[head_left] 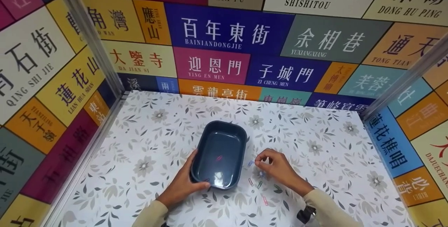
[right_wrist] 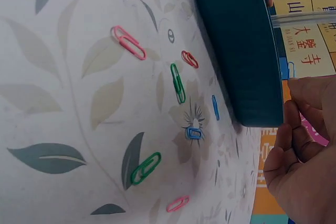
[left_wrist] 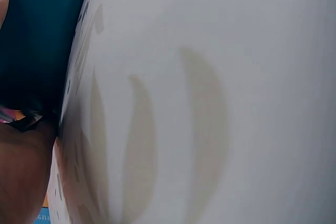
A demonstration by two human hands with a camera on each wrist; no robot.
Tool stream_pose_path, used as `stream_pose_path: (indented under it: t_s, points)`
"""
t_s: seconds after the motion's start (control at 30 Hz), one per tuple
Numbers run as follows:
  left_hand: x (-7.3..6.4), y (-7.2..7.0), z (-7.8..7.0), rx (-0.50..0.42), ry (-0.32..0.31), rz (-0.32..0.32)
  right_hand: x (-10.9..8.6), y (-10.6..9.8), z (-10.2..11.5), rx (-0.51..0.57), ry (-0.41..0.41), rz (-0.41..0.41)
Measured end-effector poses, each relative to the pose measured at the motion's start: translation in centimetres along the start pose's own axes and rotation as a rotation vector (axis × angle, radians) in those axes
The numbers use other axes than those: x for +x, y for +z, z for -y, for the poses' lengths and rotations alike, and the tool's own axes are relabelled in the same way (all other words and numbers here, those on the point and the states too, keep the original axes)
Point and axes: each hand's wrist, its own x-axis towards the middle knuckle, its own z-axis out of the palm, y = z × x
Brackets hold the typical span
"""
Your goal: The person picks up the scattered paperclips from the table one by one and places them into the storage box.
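Observation:
A dark blue rectangular dish lies on the table, and a pink paper clip is inside it. My left hand grips the dish's near left corner, the thumb along the near rim and the fingers at the left side. To the right of the dish, my right hand pinches a blue paper clip between thumb and forefinger, above the table. Loose on the cloth below that hand are several paper clips, among them a green one, a red one, a pink one and a blue one.
A white cloth with a leaf and flower print covers the table. Walls of coloured panels with Chinese lettering enclose it at the back and both sides. Clear corner strips stand where the panels meet.

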Motion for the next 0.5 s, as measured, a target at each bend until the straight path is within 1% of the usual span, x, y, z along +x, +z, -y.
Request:
stream_pose_path:
  t_s: [0.07, 0.23, 0.33, 0.5]
  points:
    - [0.0, 0.0, 0.0, 0.002, 0.003, 0.001, 0.2, -0.1, 0.2, 0.003, 0.011, 0.009]
    - [0.0, -0.1, -0.1, 0.003, 0.004, -0.002, 1.0, -0.2, 0.8, 0.023, 0.080, 0.044]
    - [0.0, -0.1, 0.0, 0.004, 0.004, -0.003, 1.5, -0.1, 1.1, 0.024, 0.100, 0.060]
    - [0.1, 0.0, 0.0, 0.008, -0.009, 0.014, 2.0, 0.0, 1.7, 0.024, 0.118, 0.097]
